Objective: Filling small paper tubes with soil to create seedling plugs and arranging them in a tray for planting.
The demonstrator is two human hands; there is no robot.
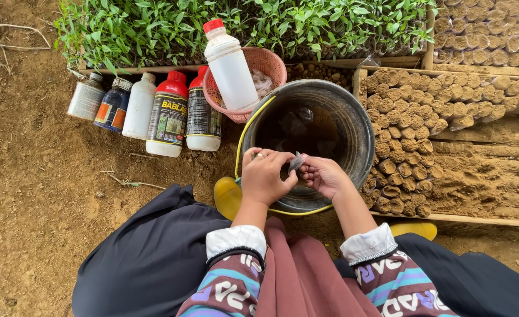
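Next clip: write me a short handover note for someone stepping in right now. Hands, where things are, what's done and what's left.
Left hand and right hand together pinch a small grey packet over the near rim of the dark bucket; whether it is open cannot be told.
Bucket holds dark liquid with pieces in it.
Soil-filled rolls stacked in the wooden frame to the right; part of the frame is unfilled.
Bottles stand to the left.

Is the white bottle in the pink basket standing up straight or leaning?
Leaning. The white bottle rests tilted in the pink basket, its red cap pointing up and to the left, unlike the bottles on the ground beside it.
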